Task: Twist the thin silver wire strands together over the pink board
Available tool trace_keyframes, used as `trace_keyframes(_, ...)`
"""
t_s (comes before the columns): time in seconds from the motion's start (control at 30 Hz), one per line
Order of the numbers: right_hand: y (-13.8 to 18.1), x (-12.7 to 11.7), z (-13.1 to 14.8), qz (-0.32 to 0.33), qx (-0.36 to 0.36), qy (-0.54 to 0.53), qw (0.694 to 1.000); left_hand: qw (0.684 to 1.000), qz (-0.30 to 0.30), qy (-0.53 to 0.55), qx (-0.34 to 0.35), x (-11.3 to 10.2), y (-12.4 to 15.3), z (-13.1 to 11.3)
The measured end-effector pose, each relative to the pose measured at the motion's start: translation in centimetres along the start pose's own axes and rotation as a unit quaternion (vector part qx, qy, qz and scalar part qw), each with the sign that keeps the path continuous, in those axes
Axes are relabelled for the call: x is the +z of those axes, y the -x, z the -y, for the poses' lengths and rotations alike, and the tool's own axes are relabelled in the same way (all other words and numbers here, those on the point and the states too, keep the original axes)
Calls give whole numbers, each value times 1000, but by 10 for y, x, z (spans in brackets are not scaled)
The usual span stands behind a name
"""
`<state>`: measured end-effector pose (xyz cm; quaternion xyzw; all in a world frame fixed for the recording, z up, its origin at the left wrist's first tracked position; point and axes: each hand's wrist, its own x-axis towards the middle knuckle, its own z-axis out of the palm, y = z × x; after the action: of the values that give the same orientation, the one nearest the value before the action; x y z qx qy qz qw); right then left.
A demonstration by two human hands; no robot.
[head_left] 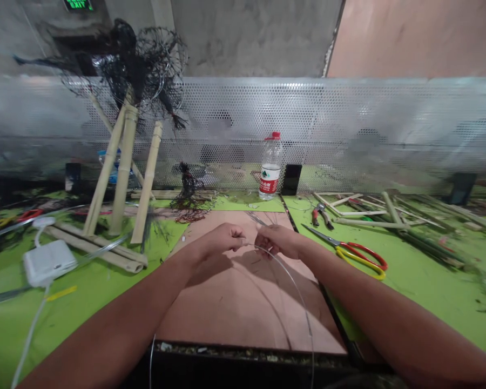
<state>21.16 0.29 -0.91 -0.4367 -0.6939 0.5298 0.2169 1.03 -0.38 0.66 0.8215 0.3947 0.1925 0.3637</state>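
My left hand (228,237) is closed in a pinch over the middle of the brown board (214,319), holding an end of thin clear wire. Close beside it on the right, my right hand (278,241) has its fingers bent round the same wire (287,271). From between the hands the wire arcs down to the right and past the board's front edge. Another thin strand hangs below my left forearm; whether it is the same piece I cannot tell. Scissors (350,252) with red and yellow handles lie right of my right hand. Red-handled pliers (322,216) lie behind them.
On the left, bamboo poles (123,173) stand upright under a black tangle of wire (133,65). A white adapter (48,262) and split bamboo (101,251) lie nearby. A bottle (270,167) and a phone (291,180) stand behind the board. Bamboo strips (372,221) cover the right back.
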Motion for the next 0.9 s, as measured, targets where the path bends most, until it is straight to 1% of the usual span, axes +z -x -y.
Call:
trace_keyframes(0.03, 0, -5, -2, 21, -1, -73, 997, 1000, -5, -1, 3, -1, 0, -1)
trace_keyframes(0.1, 0, -11, -5, 73, -20, -153, 985, 1000, -19, -1, 1, -2, 0, -1)
trace_keyframes(0.17, 1, -11, -6, 137, -29, -174, 975, 1000, -23, 8, -1, -3, 0, 0)
trace_keyframes(0.23, 2, -6, -6, 184, -23, -184, 965, 1000, -23, 13, -4, -4, -1, 2)
trace_keyframes(0.3, 4, 0, -5, 203, -20, -192, 960, 1000, -23, 12, -7, -5, -1, 3)
trace_keyframes(0.43, 3, 8, -5, 208, -26, -195, 958, 1000, -20, 14, -12, -3, -1, 3)
trace_keyframes(0.5, 1, 9, -6, 197, -21, -182, 963, 1000, -17, 10, -14, -2, -1, 3)
trace_keyframes(0.63, -3, 7, -6, 131, -33, -124, 983, 1000, -9, -4, -13, -2, 0, 1)
trace_keyframes(0.7, -4, 5, -5, 112, -44, -78, 990, 1000, -8, -3, -15, -2, 1, 1)
trace_keyframes(0.8, -6, 1, -2, 73, -76, 39, 994, 1000, 1, 3, -18, -3, 1, 2)
trace_keyframes(0.87, -7, -1, 1, 22, -115, 154, 981, 1000, 12, 2, -19, -3, 1, 2)
trace_keyframes(0.9, -7, -2, 2, -6, -133, 216, 967, 1000, 18, -1, -20, -3, 1, 3)
